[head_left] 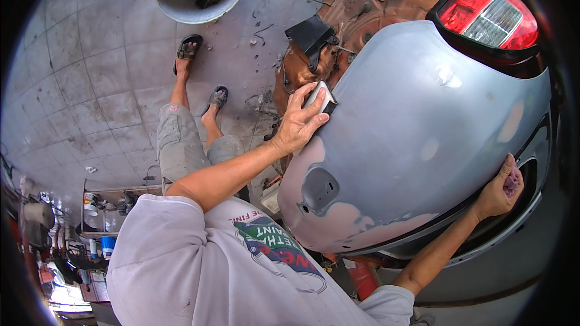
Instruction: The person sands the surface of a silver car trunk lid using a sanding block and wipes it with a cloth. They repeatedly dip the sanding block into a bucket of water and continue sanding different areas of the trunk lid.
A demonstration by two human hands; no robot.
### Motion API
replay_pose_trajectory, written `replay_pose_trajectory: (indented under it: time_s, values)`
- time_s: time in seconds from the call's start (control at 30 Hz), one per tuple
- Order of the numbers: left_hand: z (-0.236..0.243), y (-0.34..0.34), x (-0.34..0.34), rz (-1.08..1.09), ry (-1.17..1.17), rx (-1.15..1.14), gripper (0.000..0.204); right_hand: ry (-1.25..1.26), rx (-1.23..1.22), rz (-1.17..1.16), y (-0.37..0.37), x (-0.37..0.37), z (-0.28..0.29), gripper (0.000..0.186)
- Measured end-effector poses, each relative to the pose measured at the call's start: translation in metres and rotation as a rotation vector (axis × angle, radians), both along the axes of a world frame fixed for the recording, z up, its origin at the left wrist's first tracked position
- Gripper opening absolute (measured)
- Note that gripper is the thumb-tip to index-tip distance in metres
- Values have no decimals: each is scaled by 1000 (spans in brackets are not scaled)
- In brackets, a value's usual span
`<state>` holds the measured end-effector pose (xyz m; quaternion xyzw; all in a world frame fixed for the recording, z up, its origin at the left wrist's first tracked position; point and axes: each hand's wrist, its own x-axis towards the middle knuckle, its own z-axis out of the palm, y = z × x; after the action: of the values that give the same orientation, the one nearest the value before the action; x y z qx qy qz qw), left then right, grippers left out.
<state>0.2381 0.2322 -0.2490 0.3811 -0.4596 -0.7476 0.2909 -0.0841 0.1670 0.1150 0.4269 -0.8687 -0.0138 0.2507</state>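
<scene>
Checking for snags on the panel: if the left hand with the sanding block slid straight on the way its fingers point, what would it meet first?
The left hand presses a sanding block at the grey bumper panel edge, fingers pointing up-right. Bare panel lies ahead, then likely the red tail light; depth is unclear.

A printed emblem [275,247] sits on the chest of the person's pale shirt, just below the grey car bumper [417,139]: a rounded patch in green, blue and red with white lettering. Well left of the bumper, small cans [90,203] with coloured labels and a blue container [107,245] stand on a cluttered shelf.
</scene>
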Motion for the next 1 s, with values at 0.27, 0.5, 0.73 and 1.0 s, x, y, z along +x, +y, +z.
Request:
replay_pose_trajectory:
  time_s: [0.27, 0.5, 0.73, 1.0]
  values:
    - [-25, -208, -143, 73, 168, -597, 50, -108, -41, 82, -9, 7, -4, 29]
    - [-36, -179, -130, 47, 221, -466, 49, -21, 1, 69, -2, 6, -5, 34]
    - [-33, -176, -124, 8, 245, -460, 50, -60, -54, 51, -6, 15, -5, 33]
    - [-9, -237, -168, 52, 199, -599, 50, -24, 1, 17, -12, 16, -7, 32]
